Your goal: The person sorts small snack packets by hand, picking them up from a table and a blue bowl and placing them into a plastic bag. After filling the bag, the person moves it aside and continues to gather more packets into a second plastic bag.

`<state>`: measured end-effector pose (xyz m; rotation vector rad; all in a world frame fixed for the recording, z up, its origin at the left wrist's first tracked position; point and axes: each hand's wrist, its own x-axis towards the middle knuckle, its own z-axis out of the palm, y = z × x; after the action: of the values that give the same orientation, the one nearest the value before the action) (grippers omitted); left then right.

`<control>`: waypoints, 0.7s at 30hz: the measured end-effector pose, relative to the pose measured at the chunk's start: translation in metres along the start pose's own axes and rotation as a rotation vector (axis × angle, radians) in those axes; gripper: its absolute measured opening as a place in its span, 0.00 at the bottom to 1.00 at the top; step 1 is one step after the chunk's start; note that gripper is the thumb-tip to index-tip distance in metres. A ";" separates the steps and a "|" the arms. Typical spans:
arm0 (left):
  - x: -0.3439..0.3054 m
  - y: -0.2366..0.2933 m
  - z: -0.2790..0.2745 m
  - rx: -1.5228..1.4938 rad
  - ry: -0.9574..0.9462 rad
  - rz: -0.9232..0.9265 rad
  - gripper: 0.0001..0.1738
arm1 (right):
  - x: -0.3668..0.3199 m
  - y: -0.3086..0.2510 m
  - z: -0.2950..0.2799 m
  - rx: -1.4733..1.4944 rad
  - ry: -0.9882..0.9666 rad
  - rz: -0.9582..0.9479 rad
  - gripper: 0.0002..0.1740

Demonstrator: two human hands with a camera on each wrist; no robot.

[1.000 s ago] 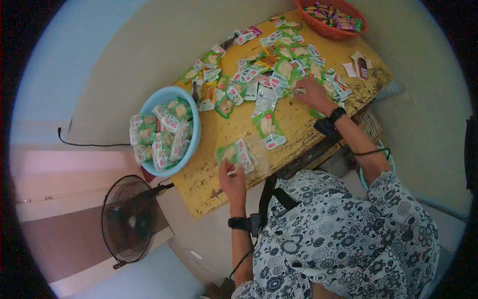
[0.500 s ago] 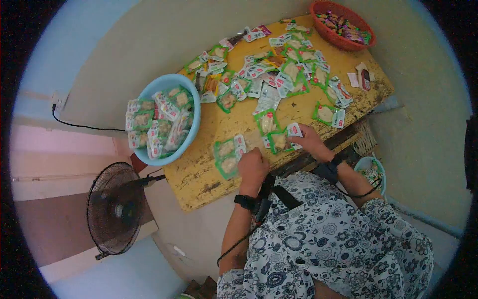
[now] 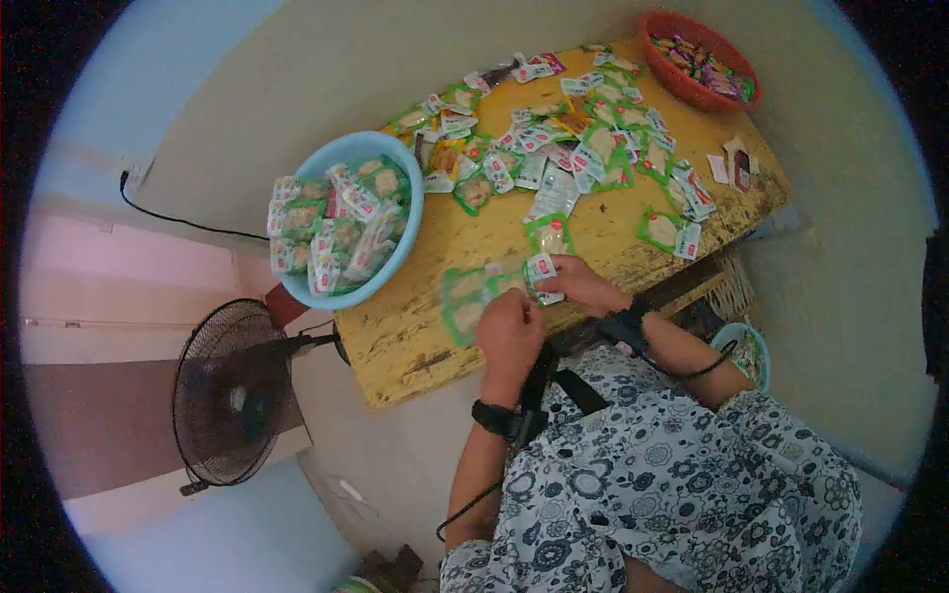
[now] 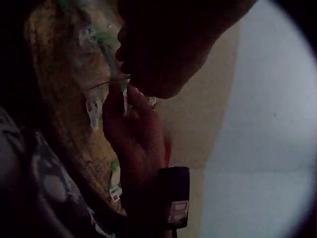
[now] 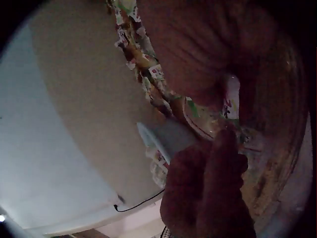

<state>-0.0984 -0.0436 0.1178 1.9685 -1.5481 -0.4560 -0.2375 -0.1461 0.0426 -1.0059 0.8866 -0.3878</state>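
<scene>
My left hand [image 3: 511,341] pinches the edge of a clear plastic bag [image 4: 91,64] close to the table's front edge. Green-edged snack packets [image 3: 463,287] with pale contents show through it, blurred in the head view. In the left wrist view a red line runs across the bag near its mouth. My right hand [image 3: 585,287] holds another snack packet [image 3: 543,274] by its white-labelled end, right at the bag's mouth, and the two hands nearly meet. Both wrist views are dark, and the hands cover part of the bag.
Many loose snack packets [image 3: 603,148] lie across the worn yellow table [image 3: 415,361]. A blue basin [image 3: 413,212] of filled bags stands at the left, a red basket [image 3: 657,74] of purple-wrapped snacks at the far right. A fan [image 3: 237,395] stands beside the table.
My right hand picked a packet from the pile and brought it down and left to the bag. My left hand moved right along the bag and now pinches its edge.
</scene>
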 end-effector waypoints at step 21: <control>0.004 -0.019 -0.001 -0.045 0.057 -0.038 0.18 | 0.088 0.051 0.004 -0.399 -0.195 -0.140 0.10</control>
<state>-0.0826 -0.0444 0.1071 1.9630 -1.4550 -0.4431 -0.1868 -0.1754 -0.0406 -1.4532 0.7328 -0.2277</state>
